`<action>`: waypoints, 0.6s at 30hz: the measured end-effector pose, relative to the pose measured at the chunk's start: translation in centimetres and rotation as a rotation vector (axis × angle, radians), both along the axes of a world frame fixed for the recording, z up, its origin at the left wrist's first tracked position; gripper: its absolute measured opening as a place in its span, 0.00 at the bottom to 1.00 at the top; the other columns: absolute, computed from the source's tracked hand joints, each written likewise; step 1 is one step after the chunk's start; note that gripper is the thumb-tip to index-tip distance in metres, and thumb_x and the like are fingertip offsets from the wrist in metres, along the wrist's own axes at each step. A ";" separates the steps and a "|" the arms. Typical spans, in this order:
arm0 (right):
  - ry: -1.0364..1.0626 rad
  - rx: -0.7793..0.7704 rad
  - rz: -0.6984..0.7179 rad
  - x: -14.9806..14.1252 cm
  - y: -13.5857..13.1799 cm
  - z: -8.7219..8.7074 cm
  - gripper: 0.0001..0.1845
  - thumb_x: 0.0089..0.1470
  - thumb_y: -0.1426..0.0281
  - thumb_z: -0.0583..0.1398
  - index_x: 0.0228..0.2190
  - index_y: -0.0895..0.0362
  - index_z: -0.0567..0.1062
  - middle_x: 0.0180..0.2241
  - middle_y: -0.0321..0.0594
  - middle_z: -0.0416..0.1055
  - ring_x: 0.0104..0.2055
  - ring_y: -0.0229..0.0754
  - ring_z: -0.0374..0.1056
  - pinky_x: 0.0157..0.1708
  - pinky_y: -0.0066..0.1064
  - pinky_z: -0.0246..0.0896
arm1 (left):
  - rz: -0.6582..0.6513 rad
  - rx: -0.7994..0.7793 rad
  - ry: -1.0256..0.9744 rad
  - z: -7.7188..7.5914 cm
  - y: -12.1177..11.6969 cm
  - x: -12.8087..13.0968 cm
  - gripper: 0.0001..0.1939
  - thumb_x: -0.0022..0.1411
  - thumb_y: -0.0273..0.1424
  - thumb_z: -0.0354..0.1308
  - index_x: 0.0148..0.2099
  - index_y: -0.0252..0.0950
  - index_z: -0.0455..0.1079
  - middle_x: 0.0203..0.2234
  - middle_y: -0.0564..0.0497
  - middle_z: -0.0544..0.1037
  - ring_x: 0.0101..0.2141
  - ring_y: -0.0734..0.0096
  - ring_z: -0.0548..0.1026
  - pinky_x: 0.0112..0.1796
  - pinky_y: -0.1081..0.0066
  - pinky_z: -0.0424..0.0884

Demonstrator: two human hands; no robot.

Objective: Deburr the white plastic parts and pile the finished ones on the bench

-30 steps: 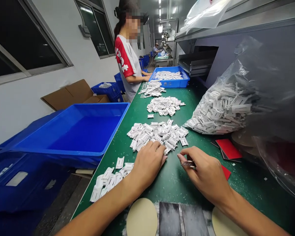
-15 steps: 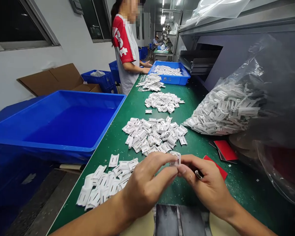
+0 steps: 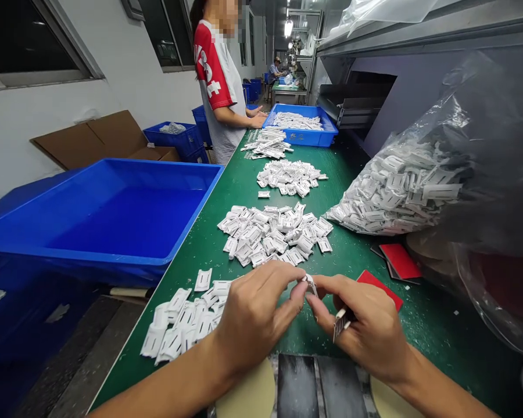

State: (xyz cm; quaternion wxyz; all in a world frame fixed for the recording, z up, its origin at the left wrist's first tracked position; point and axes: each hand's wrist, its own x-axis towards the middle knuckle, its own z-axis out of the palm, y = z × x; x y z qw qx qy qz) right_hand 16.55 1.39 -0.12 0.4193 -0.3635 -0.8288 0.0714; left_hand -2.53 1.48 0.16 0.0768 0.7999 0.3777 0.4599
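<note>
My left hand (image 3: 255, 313) pinches a small white plastic part (image 3: 310, 283) between thumb and fingertips, above the green table. On the part's other side, my right hand (image 3: 368, 325) touches it with the index fingertip, the thumb a little below. A small metal blade-like tool (image 3: 340, 324) with a pale end is gripped in the right hand's curled fingers; its exact kind is unclear. A pile of slotted white plastic parts (image 3: 276, 235) lies just beyond my hands. Another pile of similar parts (image 3: 187, 325) lies left of my left hand, partly covered by it.
On the left stands a large blue bin (image 3: 70, 252). A clear bag of white parts (image 3: 401, 188) leans at right, near red sheets (image 3: 400, 261). Farther along the green table (image 3: 436, 331) are more piles and a blue tray (image 3: 307, 138), with a person (image 3: 222, 87) beside it.
The white part has turned edge-on between my fingertips. My right hand has rotated, its thumb has dropped away from the part, and more of the blade-like tool shows.
</note>
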 end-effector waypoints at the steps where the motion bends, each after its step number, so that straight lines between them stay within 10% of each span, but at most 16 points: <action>1: -0.003 0.004 -0.006 0.0 0.0 -0.1 0.09 0.58 0.75 0.62 0.42 0.57 0.75 0.28 0.33 0.74 0.24 0.30 0.67 0.26 0.24 0.59 | -0.020 0.005 0.018 0.0 0.1 -0.1 0.07 0.63 0.21 0.60 0.44 0.33 0.71 0.35 0.49 0.80 0.35 0.71 0.78 0.38 0.71 0.75; 13: 0.025 0.087 0.013 -0.5 -1.3 -0.7 0.07 0.58 0.78 0.60 0.39 0.58 0.74 0.24 0.32 0.70 0.23 0.33 0.65 0.26 0.28 0.55 | -0.014 0.293 0.329 1.7 0.4 -0.7 0.06 0.64 0.23 0.54 0.39 0.31 0.72 0.29 0.46 0.79 0.27 0.67 0.76 0.26 0.70 0.69; 18: 0.084 0.051 0.039 0.0 -0.7 -0.7 0.06 0.57 0.76 0.60 0.36 0.56 0.75 0.24 0.31 0.73 0.23 0.33 0.67 0.25 0.28 0.56 | 0.400 0.120 0.051 2.6 -2.9 -7.2 0.07 0.66 0.26 0.54 0.39 0.37 0.73 0.33 0.51 0.78 0.35 0.68 0.76 0.38 0.68 0.70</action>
